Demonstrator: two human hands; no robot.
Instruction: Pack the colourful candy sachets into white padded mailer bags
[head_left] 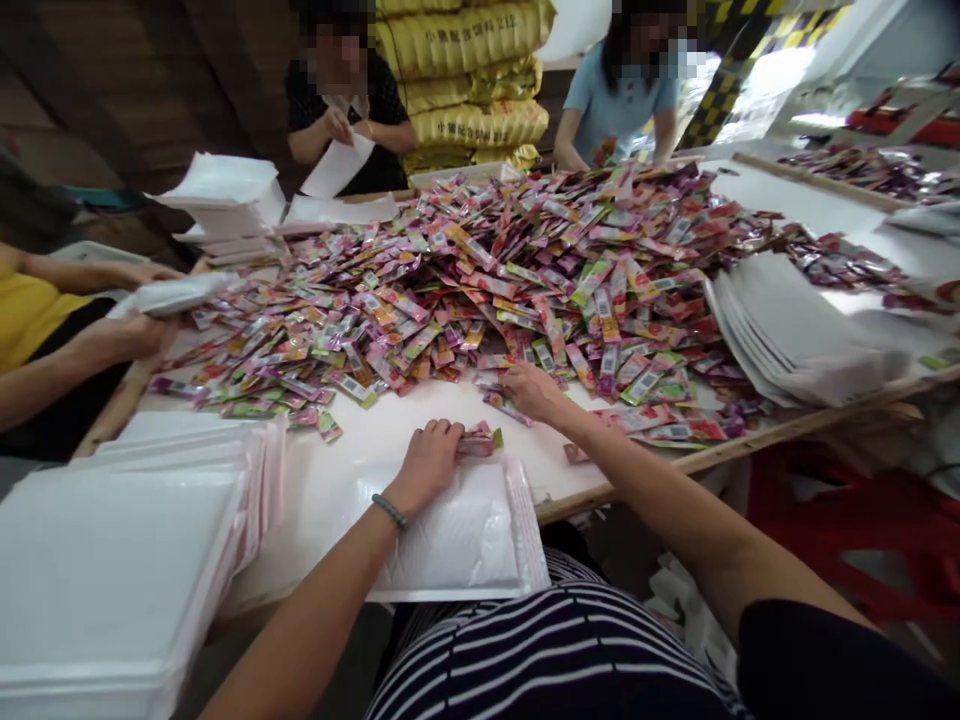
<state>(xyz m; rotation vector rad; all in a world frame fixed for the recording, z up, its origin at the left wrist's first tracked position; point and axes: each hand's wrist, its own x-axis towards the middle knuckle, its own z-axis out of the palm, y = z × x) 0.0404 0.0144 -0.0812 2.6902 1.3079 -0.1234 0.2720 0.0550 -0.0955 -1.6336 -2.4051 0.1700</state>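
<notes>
My left hand (433, 462), with a green beaded bracelet on its wrist, is closed around a few small colourful sachets (480, 440). It rests over a white bubble mailer (457, 530) that lies at the table's front edge. To its right, my right hand (531, 392) reaches to the near edge of a big heap of sachets (465, 290). Its fingers are bent down on a purple-and-pink sachet (504, 403); the fingertips are partly hidden. The sachets are narrow, shiny packets in pink, green, orange and purple.
Stacks of white mailers stand at the left front (112, 560), at right (802, 330) and at the back left (232, 195). Three co-workers are round the table: one at left holding a mailer (176, 292), two at the far side. Yellow sacks (465, 60) are piled behind.
</notes>
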